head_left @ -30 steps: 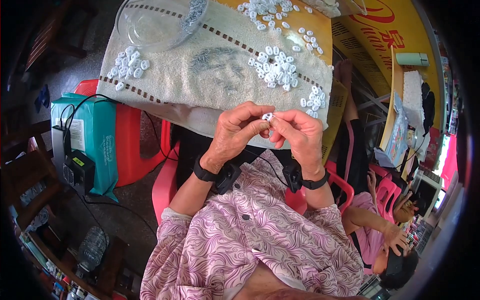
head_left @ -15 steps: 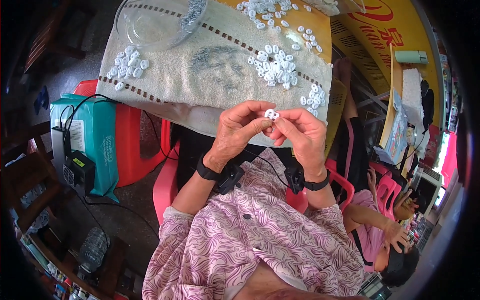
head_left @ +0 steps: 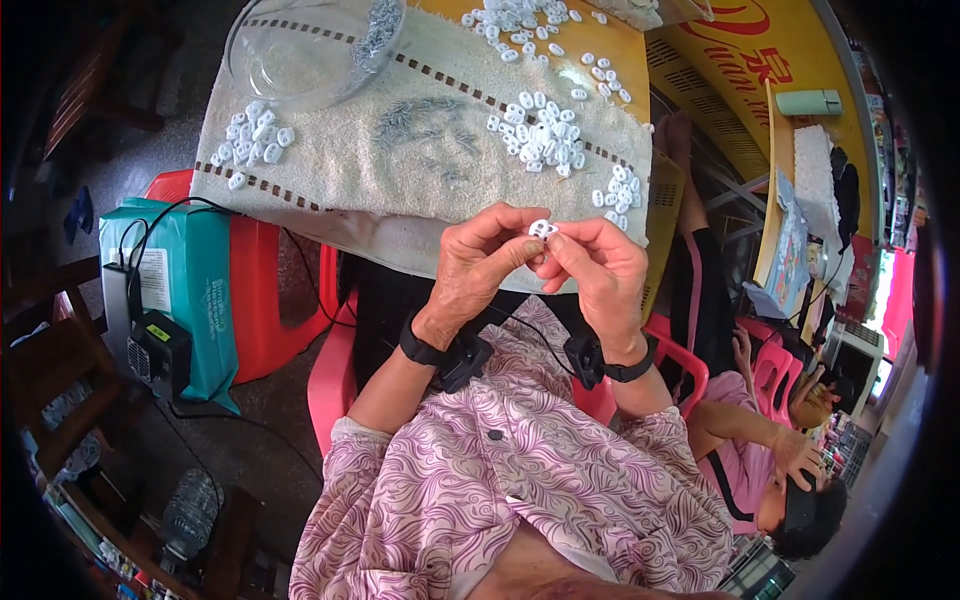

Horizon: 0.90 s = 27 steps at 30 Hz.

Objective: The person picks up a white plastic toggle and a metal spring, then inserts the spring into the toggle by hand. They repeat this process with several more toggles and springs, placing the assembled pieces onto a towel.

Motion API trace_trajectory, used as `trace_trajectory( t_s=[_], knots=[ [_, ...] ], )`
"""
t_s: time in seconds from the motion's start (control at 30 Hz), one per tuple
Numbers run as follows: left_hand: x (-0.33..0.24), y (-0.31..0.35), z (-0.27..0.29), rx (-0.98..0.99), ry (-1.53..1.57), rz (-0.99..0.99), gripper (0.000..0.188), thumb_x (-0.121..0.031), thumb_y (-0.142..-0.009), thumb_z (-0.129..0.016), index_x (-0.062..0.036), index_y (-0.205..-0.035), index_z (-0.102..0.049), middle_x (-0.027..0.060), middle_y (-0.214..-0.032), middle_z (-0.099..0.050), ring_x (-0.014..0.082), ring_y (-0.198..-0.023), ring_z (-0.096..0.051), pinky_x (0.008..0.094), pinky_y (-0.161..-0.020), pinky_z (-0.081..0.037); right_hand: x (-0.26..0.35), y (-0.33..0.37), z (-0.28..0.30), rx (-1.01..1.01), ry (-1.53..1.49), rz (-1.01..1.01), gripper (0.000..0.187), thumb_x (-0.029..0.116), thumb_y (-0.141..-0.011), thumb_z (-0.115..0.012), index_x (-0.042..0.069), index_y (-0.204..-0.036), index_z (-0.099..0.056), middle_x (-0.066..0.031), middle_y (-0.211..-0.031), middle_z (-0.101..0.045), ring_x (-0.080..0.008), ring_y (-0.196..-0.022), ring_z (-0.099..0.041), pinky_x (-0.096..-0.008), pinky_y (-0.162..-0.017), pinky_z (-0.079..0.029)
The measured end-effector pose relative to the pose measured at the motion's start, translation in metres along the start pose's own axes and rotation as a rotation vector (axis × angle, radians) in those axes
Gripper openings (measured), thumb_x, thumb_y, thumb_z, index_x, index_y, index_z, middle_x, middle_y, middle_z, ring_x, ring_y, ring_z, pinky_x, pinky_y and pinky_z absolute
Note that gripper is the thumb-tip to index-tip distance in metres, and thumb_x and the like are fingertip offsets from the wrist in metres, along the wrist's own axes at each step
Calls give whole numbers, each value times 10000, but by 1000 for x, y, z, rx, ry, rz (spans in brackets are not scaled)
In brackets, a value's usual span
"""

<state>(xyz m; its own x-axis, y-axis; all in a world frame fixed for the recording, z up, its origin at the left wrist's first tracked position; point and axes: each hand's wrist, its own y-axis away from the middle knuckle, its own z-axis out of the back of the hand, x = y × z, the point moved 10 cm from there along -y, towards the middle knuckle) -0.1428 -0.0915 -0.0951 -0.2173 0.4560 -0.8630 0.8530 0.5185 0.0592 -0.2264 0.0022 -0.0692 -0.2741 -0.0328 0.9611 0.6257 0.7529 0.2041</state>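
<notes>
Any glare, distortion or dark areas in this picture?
Head view, corners: black; head view, upper right: the yellow panel with red printing has a bowed edge; head view, top: a pale patch, perhaps glare, on the tan wooden tabletop; head view, centre: the small white plastic piece between the bare left hand and bare right hand shows little detail.

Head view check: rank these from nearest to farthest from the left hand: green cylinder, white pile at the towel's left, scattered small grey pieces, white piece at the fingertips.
From the left hand:
1. White piece: held at the fingertips.
2. Small grey pieces: on the towel, ahead and slightly left.
3. White pile: towel's left side.
4. Green cylinder: far right, off the towel.
</notes>
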Motion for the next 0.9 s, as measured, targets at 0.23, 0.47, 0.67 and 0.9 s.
trace_trajectory(
  t_s=[0.23, 0.47, 0.67, 0.9],
  knots=[
    [-1, 0, 0, 11, -20, 6, 240, 20, -877, -629, 37, -1116, -629, 57, -922, -647, 107, -797, -622, 250, -720, -535, -1, -3, 1, 56, -10, -22, 111, 31, -903, -615, -40, -988, -625, -98, -807, -677, -116, -685, -657, -215, -550, -538],
    [1, 0, -3, 17, 15, 45, 243, 24, -876, -627, 39, -1119, -627, 58, -898, -641, 108, -762, -623, 243, -687, -535, 1, -5, 5, 70, 57, -59, 128, 14, -888, -621, -46, -1002, -626, -84, -799, -670, -96, -671, -641, -207, -544, -523],
    [0, -1, -2, 38, -33, 30, 268, 32, -871, -629, 37, -1139, -618, 60, -895, -648, 108, -765, -622, 244, -699, -534, -1, -5, 6, 25, 35, -61, 108, 3, -877, -624, -49, -972, -619, -95, -819, -673, -105, -672, -648, -212, -542, -527],
    [1, 0, -1, 33, 13, 47, 271, 36, -867, -633, 45, -1137, -614, 71, -910, -658, 111, -777, -625, 247, -716, -536, 3, -2, 4, 18, -8, -3, 83, -16, -885, -608, -51, -960, -617, -103, -820, -675, -116, -692, -663, -209, -557, -540]
  ],
)
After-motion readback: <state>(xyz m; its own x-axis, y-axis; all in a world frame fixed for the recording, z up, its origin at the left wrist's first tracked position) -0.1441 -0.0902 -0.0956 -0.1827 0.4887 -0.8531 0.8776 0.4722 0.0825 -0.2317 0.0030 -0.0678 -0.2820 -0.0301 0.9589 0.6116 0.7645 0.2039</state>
